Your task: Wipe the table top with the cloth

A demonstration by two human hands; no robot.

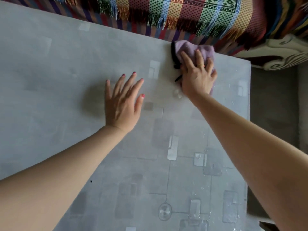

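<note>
A grey table top point(55, 77) with a pattern of pale rectangles and thin lines fills most of the view. A lilac cloth point(189, 48) with a black edge lies bunched at the table's far edge, near the far right corner. My right hand point(197, 77) presses flat on top of the cloth, fingers spread over it, a ring on one finger. My left hand point(123, 102) rests palm down on the bare table, left of the cloth, fingers apart and holding nothing.
A multicoloured woven blanket point(183, 12) with a fringe hangs just beyond the table's far edge. A carved white furniture piece point(283, 50) sits at the upper right. The table's right edge point(249, 114) drops to a grey floor point(273, 105). Small wet smears point(177, 94) lie by my right wrist.
</note>
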